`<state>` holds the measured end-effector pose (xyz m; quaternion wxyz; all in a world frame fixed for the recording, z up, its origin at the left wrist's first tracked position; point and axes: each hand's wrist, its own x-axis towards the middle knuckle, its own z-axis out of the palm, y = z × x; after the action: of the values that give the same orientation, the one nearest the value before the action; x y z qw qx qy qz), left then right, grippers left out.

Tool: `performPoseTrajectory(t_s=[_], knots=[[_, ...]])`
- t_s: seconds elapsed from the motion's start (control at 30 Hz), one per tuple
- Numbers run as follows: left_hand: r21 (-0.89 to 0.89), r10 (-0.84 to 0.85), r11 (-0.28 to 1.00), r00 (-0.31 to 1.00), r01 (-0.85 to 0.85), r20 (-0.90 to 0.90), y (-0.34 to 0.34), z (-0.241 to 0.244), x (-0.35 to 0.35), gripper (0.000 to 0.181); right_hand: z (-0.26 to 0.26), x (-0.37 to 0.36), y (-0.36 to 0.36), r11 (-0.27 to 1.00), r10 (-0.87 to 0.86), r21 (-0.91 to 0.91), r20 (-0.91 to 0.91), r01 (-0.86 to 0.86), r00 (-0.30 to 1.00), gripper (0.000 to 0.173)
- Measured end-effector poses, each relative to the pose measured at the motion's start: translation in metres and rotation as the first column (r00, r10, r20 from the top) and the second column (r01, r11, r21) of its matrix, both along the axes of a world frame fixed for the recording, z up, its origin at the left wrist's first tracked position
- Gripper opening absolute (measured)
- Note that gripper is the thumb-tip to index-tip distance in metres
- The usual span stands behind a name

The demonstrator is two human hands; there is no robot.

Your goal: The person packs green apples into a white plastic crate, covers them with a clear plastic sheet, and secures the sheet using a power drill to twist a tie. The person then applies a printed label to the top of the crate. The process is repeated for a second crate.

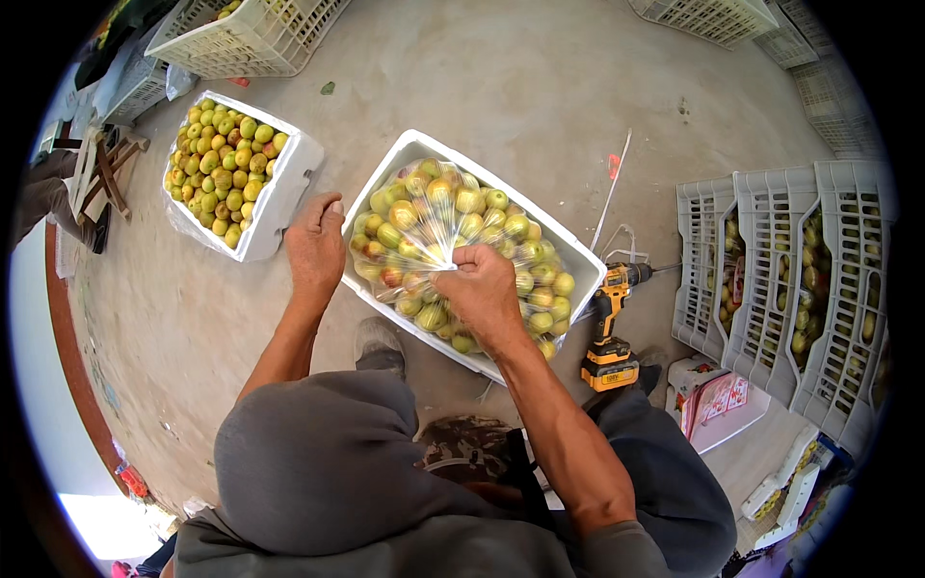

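Note:
A white foam box (473, 155) stands on the floor before me, filled with round green and reddish jujube-like fruit (432, 316). Over the fruit lies a clear plastic bag (426, 231), its mouth gathered into a tight bunch with folds fanning outward. My right hand (483, 292) pinches that gathered neck between thumb and fingers, above the middle of the box. Beyond the box's left rim, my left hand (316, 246) is raised with curled fingers. Nothing shows in it, though its palm side is hidden.
Another foam box (289, 195) of uncovered fruit sits left. A yellow-and-black cordless drill (609, 325) stands upright by the box's right corner, its bit pointing toward grey plastic crates (766, 289) of fruit. A white crate (253, 43) stands top left; a wooden folding stool (105, 173) is far left.

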<state>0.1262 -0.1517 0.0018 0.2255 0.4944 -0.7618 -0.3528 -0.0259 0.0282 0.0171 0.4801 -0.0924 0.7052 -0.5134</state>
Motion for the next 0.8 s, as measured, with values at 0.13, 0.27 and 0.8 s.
performPoseTrajectory(t_s=[0.13, 0.27, 0.8], knots=[[0.044, 0.057, 0.997, 0.995, -0.060, 0.078, -0.008, -0.027, 0.013, 0.035, 0.007, 0.004, -0.012, 0.977, -0.041, 0.203, -0.097, 0.061, 0.994, 0.028], [0.330, 0.077, 0.940, 0.996, -0.088, 0.046, -0.006, -0.038, 0.017, 0.041, 0.013, 0.002, -0.019, 0.949, -0.005, 0.314, -0.097, 0.035, 0.995, 0.026], [0.570, 0.164, 0.820, 0.973, -0.041, -0.165, -0.007, -0.069, 0.034, 0.047, 0.032, -0.010, 0.008, 0.981, -0.174, -0.028, 0.331, 0.194, 0.928, 0.016]])
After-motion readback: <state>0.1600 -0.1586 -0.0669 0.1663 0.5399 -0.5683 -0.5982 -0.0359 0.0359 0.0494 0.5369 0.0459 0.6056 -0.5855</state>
